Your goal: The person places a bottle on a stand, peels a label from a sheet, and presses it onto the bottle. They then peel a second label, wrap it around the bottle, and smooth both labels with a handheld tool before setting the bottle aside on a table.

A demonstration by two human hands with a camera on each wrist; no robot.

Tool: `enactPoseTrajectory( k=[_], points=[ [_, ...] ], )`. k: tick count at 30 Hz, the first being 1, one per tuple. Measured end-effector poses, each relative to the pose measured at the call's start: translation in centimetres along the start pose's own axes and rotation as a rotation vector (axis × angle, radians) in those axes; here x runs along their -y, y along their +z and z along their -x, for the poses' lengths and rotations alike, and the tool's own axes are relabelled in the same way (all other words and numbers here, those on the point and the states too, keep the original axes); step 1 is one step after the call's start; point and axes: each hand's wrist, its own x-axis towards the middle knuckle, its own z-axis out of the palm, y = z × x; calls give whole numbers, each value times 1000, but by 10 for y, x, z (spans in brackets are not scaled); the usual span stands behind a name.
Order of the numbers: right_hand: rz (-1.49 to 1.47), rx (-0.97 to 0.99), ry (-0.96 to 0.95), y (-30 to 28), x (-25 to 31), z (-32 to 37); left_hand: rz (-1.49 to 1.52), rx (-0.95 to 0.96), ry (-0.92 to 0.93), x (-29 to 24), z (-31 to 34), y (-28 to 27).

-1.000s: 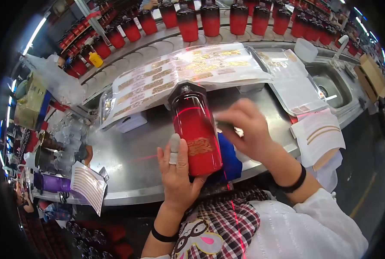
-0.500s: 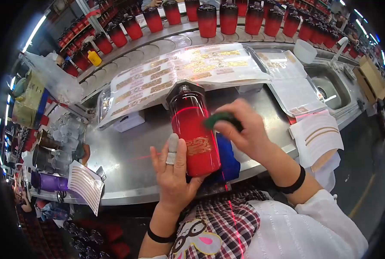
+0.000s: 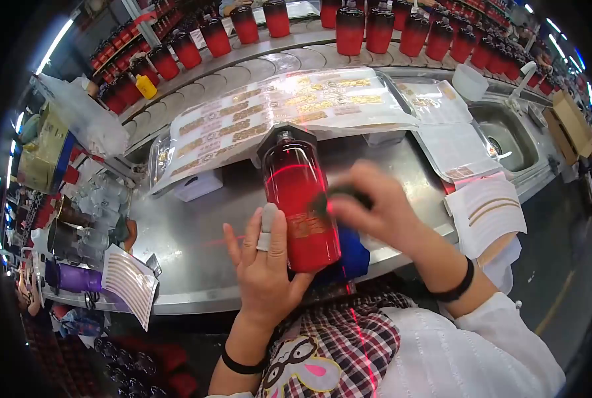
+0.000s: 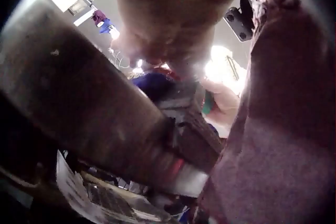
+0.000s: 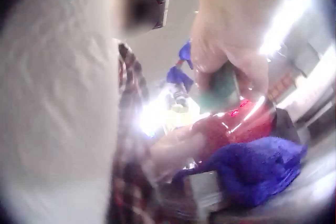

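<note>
A glossy red bottle [image 3: 293, 189] with a dark neck lies tilted at the bench's front, its neck in a dark angular rest [image 3: 268, 140]. A gold decal [image 3: 302, 227] sits on its lower face. My left hand [image 3: 263, 278] rests along the bottle's left side, fingers straight, thumb at the base. One finger wears a pale cover [image 3: 267, 225]. My right hand [image 3: 382, 209] pinches a dark green pad [image 5: 220, 88] against the bottle's right side, beside the decal. In the left wrist view, forearm and sleeve hide most of the bottle.
Sheets of gold decals [image 3: 249, 116] lie behind the bottle, with a row of red-black bottles [image 3: 379, 30] beyond. A blue cloth [image 3: 354, 255] lies under its right side. A sink [image 3: 508, 136] stands at right; a striped sheet [image 3: 131, 282] hangs at the left edge.
My right hand has moved the green pad down the bottle toward the decal. My left hand stays at the bottle's side, its fingers slightly more spread. The bottles in the back row have shifted right.
</note>
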Motion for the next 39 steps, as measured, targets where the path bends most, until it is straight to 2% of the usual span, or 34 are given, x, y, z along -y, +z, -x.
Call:
enactPoseTrajectory(
  k=[1, 4, 5, 8, 9, 12, 13, 16, 17, 20, 21, 24, 28, 29, 30, 32, 35, 38, 39],
  points=[
    [205, -199, -13, 3, -15, -5, -7, -13, 6, -3, -1, 1],
    [-89, 62, -105, -2, 4, -1, 72, -58, -44, 2, 3, 7],
    [-163, 235, -75, -3, 10, 1, 126, -73, -65, 3, 5, 12],
    [-47, -121, 170, 5, -7, -6, 149, -76, -84, 5, 7, 15],
    [270, -167, -1, -1, -10, -11, 110, -62, -64, 4, 5, 11],
    [-233, 207, -4, -4, 12, -5, 18, -23, -2, -2, -3, -3],
    [-102, 149, -46, 3, 8, -4, -5, -26, 21, -2, -5, -4],
    [237, -236, -63, 5, -15, -11, 72, -69, -10, 0, 2, 6],
    [72, -134, 8, 0, -3, -9, 125, -84, -43, 1, 6, 11],
    [-140, 118, 1, 7, -1, 2, 198, -118, -102, 3, 9, 21],
    [-123, 1, 87, 10, -5, 1, 184, -100, -91, 3, 9, 20],
    [343, -182, -79, 2, -8, -3, 105, -68, -65, 3, 5, 8],
    [-202, 265, -51, -2, 14, 6, 49, -50, -15, 1, 0, 2],
    [-229, 206, 131, -1, 7, 6, 46, -51, -13, 1, 0, 1],
    [-127, 4, 144, 5, -3, 3, 101, -63, -42, 2, 2, 5],
    [190, -137, 128, -1, -4, 0, 205, -91, -101, 6, 8, 18],
    [-276, 177, 147, 1, 5, 6, 238, -78, -135, 9, 11, 21],
    [-41, -126, 175, 11, -1, 1, 102, -58, -74, 7, 4, 8],
    [48, -183, 126, 8, -4, -1, 85, -55, -68, 7, 4, 5]
  ],
)
